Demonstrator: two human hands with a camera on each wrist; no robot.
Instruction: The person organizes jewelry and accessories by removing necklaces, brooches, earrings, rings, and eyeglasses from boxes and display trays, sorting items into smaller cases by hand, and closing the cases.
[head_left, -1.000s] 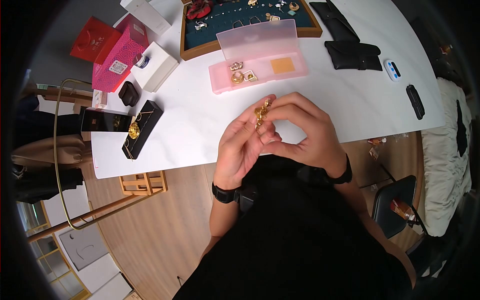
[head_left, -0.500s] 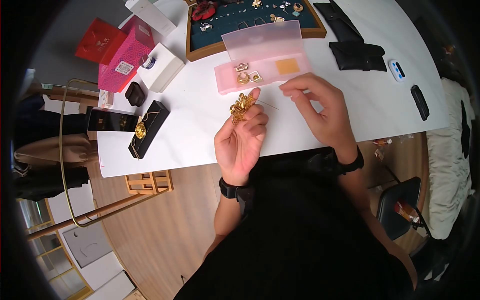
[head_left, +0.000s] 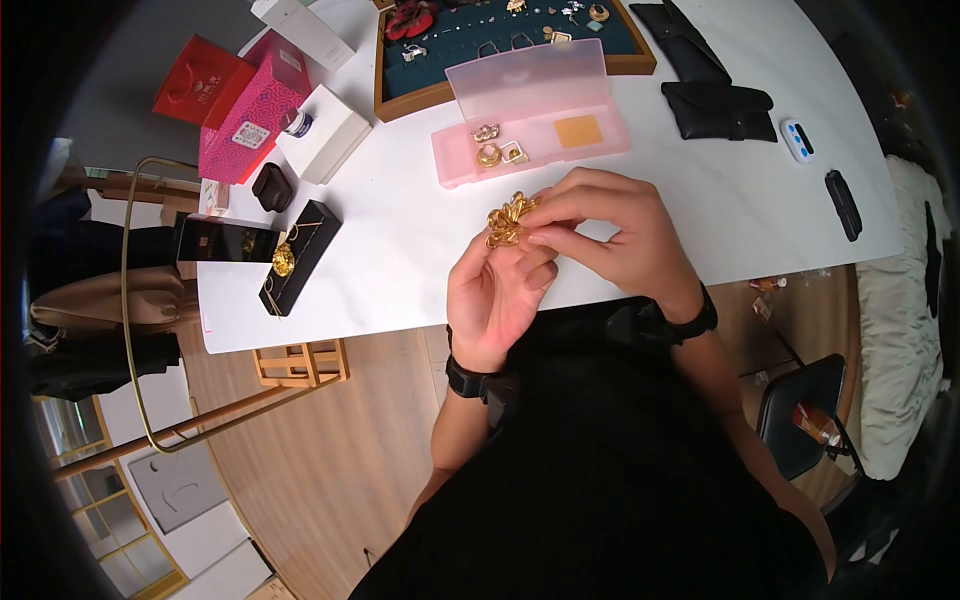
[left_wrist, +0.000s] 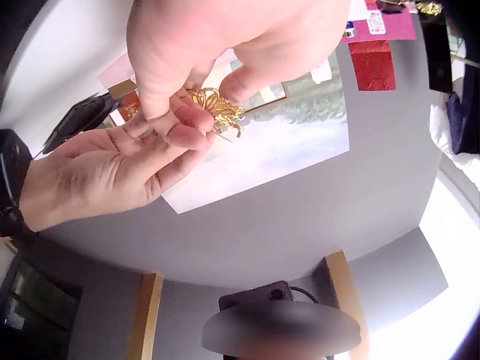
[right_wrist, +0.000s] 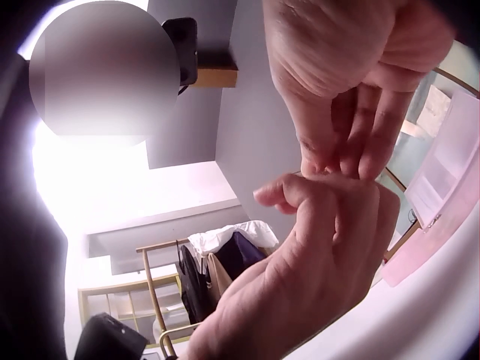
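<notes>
A gold looped, flower-like brooch (head_left: 508,222) is held up over the table's front edge. My left hand (head_left: 492,300) grips it between thumb and fingers, palm turned up. From the right, my right hand (head_left: 635,235) pinches with thumb and forefinger at the brooch's right side. In the left wrist view a thin pin sticks out from under the gold loops (left_wrist: 217,105), close by the right fingertips. The right wrist view shows the hands meeting, with the brooch hidden. Just beyond them stands an open pink case (head_left: 455,170) holding a few pieces of jewellery and a yellow square.
At the back lies a wood-framed jewellery tray (head_left: 400,103). Black pouches (head_left: 718,111), a small white device (head_left: 797,141) and a black object (head_left: 843,205) lie to the right. On the left are a black box with a gold watch (head_left: 284,261), a pink box (head_left: 240,135) and a red bag (head_left: 203,82).
My right hand drew away rightward, baring the brooch and its thin pin, then came back to pinch at it. The left hand kept its grip, turning the brooch.
</notes>
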